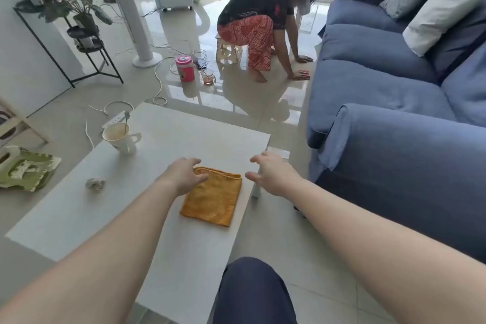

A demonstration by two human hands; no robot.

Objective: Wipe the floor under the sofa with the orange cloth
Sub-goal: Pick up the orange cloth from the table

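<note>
The orange cloth [212, 196] is lying folded flat on the white tabletop [79, 208], close to the edge that is facing the blue sofa [389, 139]. Both bare arms are reaching out over it. The left hand [185, 175] is hovering at the cloth's far left corner with the fingers spread wide and curled downward, holding nothing; whether the fingertips are touching the fabric I cannot tell. The right hand [272, 173] is hanging past the tabletop's edge, just beside the cloth's right corner (over the gap between tabletop and sofa), also spread open and empty.

A white mug [121, 137] with a spoon in it is standing farther back on the left of the tabletop, and a small crumpled ball of paper [95, 183] is lying nearer the left side, well apart from the cloth. A dark-trousered knee [252, 292] is showing at the bottom.

Across the glossy tiled floor [249, 102], another person [263, 23] in a dark shirt and red patterned trousers is crouching with both palms on the floor beside the sofa's far end. A pink jug [185, 68] and a glass [207, 76] are standing on the floor nearby, among white cables.
</note>
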